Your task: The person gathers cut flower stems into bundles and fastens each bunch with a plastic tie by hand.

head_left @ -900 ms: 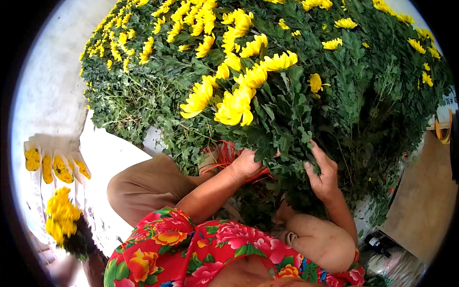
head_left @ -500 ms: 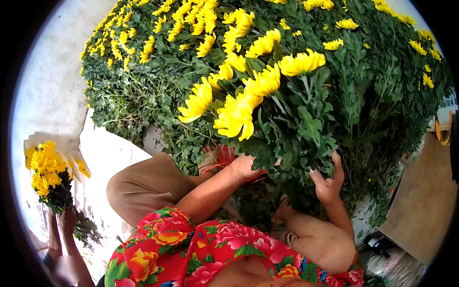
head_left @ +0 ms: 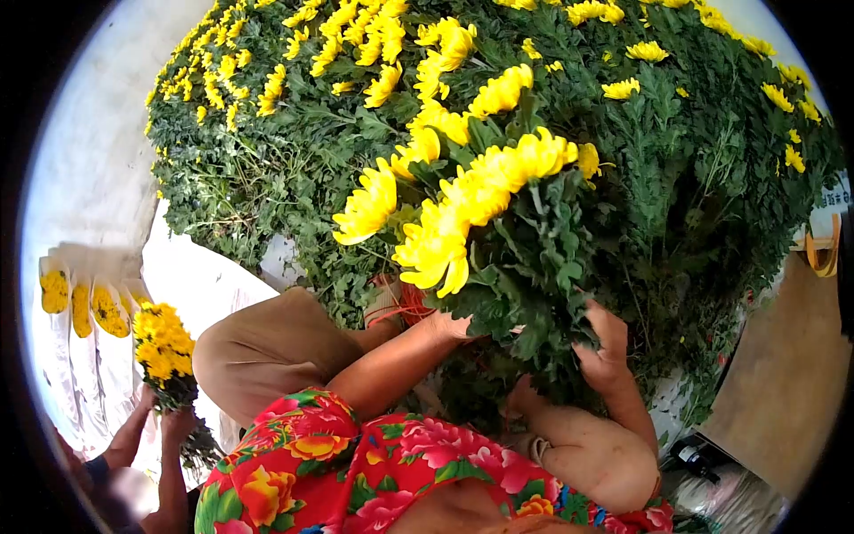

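In front of me I hold a bunch of yellow chrysanthemums (head_left: 485,191), its blooms tilted up and to the left over dark green leaves. My left hand (head_left: 452,327) is closed around the stems low on its left side, with the fingertips hidden under the leaves. My right hand (head_left: 605,345) grips the leafy stems on the right side, thumb and fingers pressed against them. A further yellow bloom (head_left: 589,161) shows at the bunch's right edge. Orange-red string (head_left: 411,307) lies by my foot, just left of my left hand.
A large heap of chrysanthemums (head_left: 294,133) spreads ahead of me. At left, a co-worker's hands (head_left: 169,418) hold another yellow bunch (head_left: 163,343) beside several wrapped bunches (head_left: 108,311). At right are a brown board (head_left: 783,347) and a dark bottle (head_left: 696,456).
The blooms in my bunch have come closer together and a little lower, and another bloom shows at the right. The co-worker's bunch has moved right and down, uncovering wrapped bunches.
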### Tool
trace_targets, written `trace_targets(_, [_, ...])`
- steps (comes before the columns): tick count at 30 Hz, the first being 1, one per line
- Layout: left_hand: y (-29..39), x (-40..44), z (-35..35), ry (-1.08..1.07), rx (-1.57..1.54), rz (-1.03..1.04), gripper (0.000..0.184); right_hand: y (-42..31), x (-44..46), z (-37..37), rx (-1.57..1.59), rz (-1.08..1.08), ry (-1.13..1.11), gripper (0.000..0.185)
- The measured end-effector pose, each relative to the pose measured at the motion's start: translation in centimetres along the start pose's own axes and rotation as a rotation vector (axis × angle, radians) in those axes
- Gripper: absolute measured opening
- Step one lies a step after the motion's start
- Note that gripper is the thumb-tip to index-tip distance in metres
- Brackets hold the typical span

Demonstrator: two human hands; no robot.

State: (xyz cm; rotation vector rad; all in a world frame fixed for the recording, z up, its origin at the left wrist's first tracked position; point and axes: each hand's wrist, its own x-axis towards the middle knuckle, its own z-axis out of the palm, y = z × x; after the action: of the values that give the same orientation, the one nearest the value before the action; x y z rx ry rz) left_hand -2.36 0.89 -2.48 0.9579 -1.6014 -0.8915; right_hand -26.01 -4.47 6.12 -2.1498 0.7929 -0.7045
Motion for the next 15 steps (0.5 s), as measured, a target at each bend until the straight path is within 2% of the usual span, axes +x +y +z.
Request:
trace_targets(1, [1.2, 0.1, -1.0, -0.064, -0.385, -0.166, 0.043, -0.5, 0.5, -0.1, -0.098, 0.067, -0.047, 0.057])
trace_targets(2, [0.6, -0.4, -1.1, -0.093, -0.632, -0.249, 0.040, -1.2, 1.1, -0.2, -0.100, 0.070, -0.041, 0.057])
trace_targets(3, [0.1, -1.0, -1.3, -0.103, -0.874, -0.343, 0.037, -1.8, 1.8, -0.3, -0.243, -0.030, 0.010, 0.059])
trace_targets(4, [-0.6, -1.3, -1.4, -0.112, -0.874, -0.340, 0.037, -2.1, 2.2, -0.3, -0.389, -0.130, 0.061, 0.061])
trace_targets(5, [-1.3, -1.7, -1.6, -0.174, -0.707, -0.374, 0.041, -2.1, 2.1, -0.2, -0.362, -0.143, 0.024, 0.060])
trace_targets(7, [2.6, 0.1, -1.6, -0.047, -1.047, -0.539, 0.036, -2.0, 2.4, 0.3, -0.431, -0.158, 0.037, 0.059])
trace_targets(8, [2.6, 0.1, -1.7, -0.062, -1.047, -0.542, 0.036, -2.1, 2.5, 0.6, -0.498, -0.169, 0.045, 0.059])
trace_targets(11, [1.6, -0.4, -2.2, -0.193, -0.137, -0.441, 0.035, -2.2, 2.7, 2.0, -0.472, -0.112, 0.099, 0.054])
trace_targets(12, [2.0, -0.2, -1.7, -0.097, -0.205, -0.492, 0.033, -2.1, 2.8, 2.2, -0.450, -0.110, 0.137, 0.050])
trace_targets(13, [2.4, 0.1, -1.1, 0.005, -0.275, -0.535, 0.030, -2.5, 2.7, 1.4, -0.535, -0.147, 0.027, 0.047])
trace_targets(15, [3.6, 1.6, -0.6, 0.340, -0.845, -0.724, 0.028, -2.1, 3.3, 1.5, -0.547, -0.183, -0.005, 0.040])
